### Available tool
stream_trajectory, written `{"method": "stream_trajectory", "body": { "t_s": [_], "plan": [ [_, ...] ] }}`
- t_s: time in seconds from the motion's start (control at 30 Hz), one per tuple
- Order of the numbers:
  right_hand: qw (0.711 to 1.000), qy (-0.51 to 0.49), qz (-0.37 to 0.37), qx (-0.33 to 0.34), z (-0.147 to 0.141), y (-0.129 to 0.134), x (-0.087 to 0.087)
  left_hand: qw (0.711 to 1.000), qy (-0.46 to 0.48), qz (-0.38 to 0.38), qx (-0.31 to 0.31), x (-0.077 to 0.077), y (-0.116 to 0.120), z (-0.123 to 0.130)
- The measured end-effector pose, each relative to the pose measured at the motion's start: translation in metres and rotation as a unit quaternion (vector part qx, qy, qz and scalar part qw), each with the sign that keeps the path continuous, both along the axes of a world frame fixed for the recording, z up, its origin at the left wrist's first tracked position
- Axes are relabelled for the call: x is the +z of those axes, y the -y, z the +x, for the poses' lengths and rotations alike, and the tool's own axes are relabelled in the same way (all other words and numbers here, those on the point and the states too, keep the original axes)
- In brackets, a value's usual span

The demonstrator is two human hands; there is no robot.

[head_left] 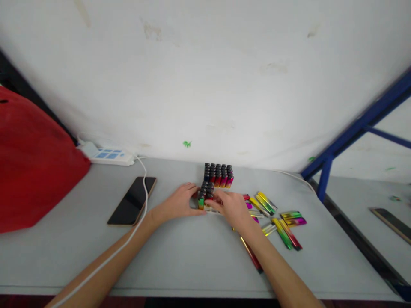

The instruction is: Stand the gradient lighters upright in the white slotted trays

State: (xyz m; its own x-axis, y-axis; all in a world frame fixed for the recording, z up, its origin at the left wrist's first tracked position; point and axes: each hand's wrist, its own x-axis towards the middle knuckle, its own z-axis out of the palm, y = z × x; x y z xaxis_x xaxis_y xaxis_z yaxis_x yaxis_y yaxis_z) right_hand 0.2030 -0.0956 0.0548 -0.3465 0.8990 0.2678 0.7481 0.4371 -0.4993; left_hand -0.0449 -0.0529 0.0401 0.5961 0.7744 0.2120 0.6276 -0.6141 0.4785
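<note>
A small group of upright lighters (pixel 201 201) with black tops stands in a pale, low tray (pixel 212 210), mostly hidden by my hands. My left hand (pixel 183 200) is curved around the tray's left side, thumb at the front and fingers behind, steadying it. On the other side, my right hand (pixel 231 206) has its fingers closed at a red lighter (pixel 211 197) among the front ones; its fingertips are partly hidden. Just behind stands a fuller block of black-topped lighters (pixel 218 174) in tight rows, red, orange and purple.
Shiny loose lighters (pixel 282 233) lie scattered to the right, one red piece (pixel 252 255) under my right forearm. At left are a phone (pixel 132 201), a power strip (pixel 112 156) and a red bag (pixel 35 167). A white cable (pixel 147 188) crosses my left forearm. A blue frame (pixel 340 147) borders the right.
</note>
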Motion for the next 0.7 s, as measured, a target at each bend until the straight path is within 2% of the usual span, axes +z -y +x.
{"method": "stream_trajectory", "body": {
  "t_s": [0.1, 0.17, 0.27, 0.4, 0.53, 0.7],
  "plan": [
    [0.999, -0.009, -0.03, 0.012, 0.003, 0.0, 0.008, 1.0, -0.004, -0.005, 0.004, 0.002, -0.001, 0.001],
    [0.998, -0.049, -0.029, 0.017, 0.016, 0.002, 0.016, 1.0, -0.008, -0.005, 0.006, 0.003, -0.001, 0.001],
    [0.994, -0.095, 0.002, -0.051, 0.052, 0.011, 0.034, 1.0, -0.01, -0.004, 0.008, 0.003, -0.001, 0.001],
    [0.989, -0.065, 0.025, -0.13, 0.114, 0.036, 0.049, 1.0, -0.009, -0.002, 0.012, 0.002, -0.002, 0.001],
    [0.983, -0.01, 0.045, -0.18, 0.169, 0.073, 0.042, 1.0, -0.007, -0.001, 0.012, 0.0, -0.004, 0.001],
    [0.963, 0.036, 0.08, -0.253, 0.22, 0.104, 0.01, 1.0, -0.009, -0.005, 0.017, 0.002, -0.003, 0.001]
  ]
}}
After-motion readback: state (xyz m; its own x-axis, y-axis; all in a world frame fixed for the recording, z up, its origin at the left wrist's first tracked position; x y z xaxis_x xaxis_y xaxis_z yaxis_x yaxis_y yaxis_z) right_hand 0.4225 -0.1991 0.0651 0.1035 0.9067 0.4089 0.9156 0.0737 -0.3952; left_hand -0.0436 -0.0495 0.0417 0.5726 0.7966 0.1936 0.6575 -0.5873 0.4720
